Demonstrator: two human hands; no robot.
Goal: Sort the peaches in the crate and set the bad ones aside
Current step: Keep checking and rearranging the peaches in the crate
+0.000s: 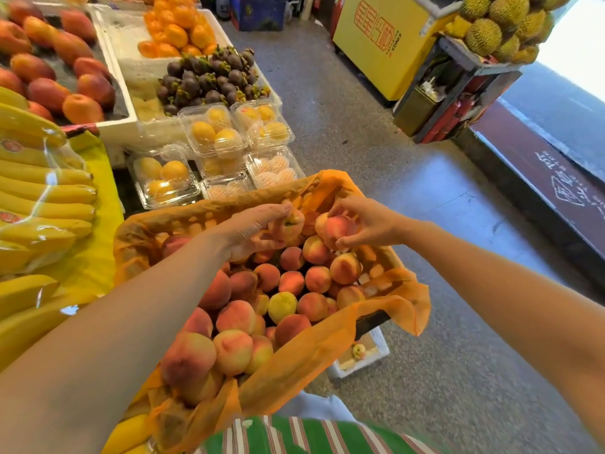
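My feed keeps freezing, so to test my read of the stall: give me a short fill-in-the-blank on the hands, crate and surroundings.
1. The left hand and the right hand each hold one ____.
2. The crate is lined with ____ plastic.
3. The bagged yellow fruit left of the crate are ____.
4. The white box beside the crate stands on the ____.
Missing words: peach; orange; bananas; floor.

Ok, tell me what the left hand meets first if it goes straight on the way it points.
Likely the right peach, held by the right hand, just past the left hand and its own peach; depth unclear.
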